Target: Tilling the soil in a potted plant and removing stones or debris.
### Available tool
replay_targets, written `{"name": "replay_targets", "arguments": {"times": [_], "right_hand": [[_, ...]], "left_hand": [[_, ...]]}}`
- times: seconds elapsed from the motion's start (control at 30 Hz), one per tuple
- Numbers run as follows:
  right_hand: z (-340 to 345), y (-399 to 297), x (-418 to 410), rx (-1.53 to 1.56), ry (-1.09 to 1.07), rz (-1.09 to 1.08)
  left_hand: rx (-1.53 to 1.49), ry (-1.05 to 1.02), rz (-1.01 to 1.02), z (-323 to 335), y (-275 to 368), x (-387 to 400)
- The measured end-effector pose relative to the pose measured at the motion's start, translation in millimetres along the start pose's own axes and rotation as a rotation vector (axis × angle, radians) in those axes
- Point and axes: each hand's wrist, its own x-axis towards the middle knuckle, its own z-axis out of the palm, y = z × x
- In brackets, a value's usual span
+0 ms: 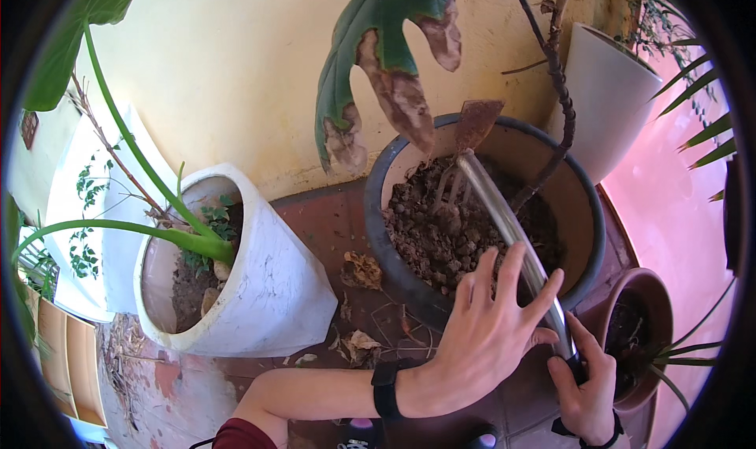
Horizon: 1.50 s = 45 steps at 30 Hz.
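A hand hoe-fork with a metal handle (512, 230) slants over a large round pot with a dark rim (384, 236). Its rusty blade (477, 121) points up, and its tines rest in the clumpy soil (437, 248). My right hand (585, 378) grips the dark lower end of the handle. My left hand (493, 325) lies against the handle further up with its fingers spread; whether it bears on the metal is hard to tell. A bare brown stem (558, 94) rises from the same soil.
A white faceted pot (277, 295) with thick green stalks stands at the left. A brown pot (611, 313) sits at the right, a tall white pot (614, 100) behind. A large part-browned leaf (378, 65) hangs above. Dry leaves (361, 345) litter the tiles.
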Motion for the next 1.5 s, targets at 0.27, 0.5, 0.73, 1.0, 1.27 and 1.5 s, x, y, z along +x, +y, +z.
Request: {"name": "replay_targets", "arguments": {"times": [0.27, 0.5, 0.73, 1.0, 1.27, 1.5], "right_hand": [[0.5, 0.8, -29.1, -0.234, 0.042, -0.233], [-10.7, -27.6, -24.9, -0.224, 0.006, -0.19], [-5.7, -28.0, -17.1, -0.23, -0.089, -0.164], [-5.3, -35.0, -12.1, -0.296, -0.077, -0.215], [-15.2, -41.9, -22.6, -0.242, -0.03, -0.212], [-19.5, -43.9, -27.1, -0.201, -0.049, -0.187]], "left_hand": [[-0.21, -0.109, 0.378, -15.2, 5.6, -6.6], [-0.113, -0.096, 0.413, -29.0, 12.4, 2.0], [-0.141, -0.137, 0.475, -14.1, -1.6, -0.4], [-0.215, -0.146, 0.464, -14.5, -7.2, 5.4], [-0.16, 0.01, 0.444, -38.5, 6.1, 7.3], [-0.123, 0.013, 0.475, -45.2, 7.5, 7.0]]}}
